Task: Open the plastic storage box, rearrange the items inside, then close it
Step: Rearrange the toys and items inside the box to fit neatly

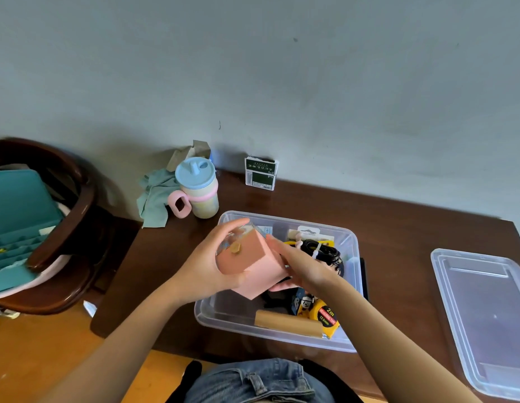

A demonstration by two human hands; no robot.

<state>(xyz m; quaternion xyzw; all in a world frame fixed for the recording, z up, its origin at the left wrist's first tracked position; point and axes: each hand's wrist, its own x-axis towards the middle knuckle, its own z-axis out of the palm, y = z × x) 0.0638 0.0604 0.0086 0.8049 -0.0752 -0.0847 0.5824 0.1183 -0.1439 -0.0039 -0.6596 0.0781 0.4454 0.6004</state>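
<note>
The clear plastic storage box (353,289) stands open on the brown table. Both hands hold a pink box-shaped item (254,260) with a small tan knob above the box's left half. My left hand (207,266) grips its left end, fingers curled over the top. My right hand (299,267) holds its right side, thumb underneath. Inside the box lie a black coiled cable (322,251), a yellow 2 m tape measure (324,314), a wooden roller (287,322) and some card packets (308,232). The clear lid (485,315) lies flat on the table at the right.
A blue-lidded cup with a pink handle (197,189) and a teal cloth (157,196) stand behind the box at left. A green-and-white carton (260,173) is against the wall. A dark wooden chair (75,228) holding a teal tray sits at far left.
</note>
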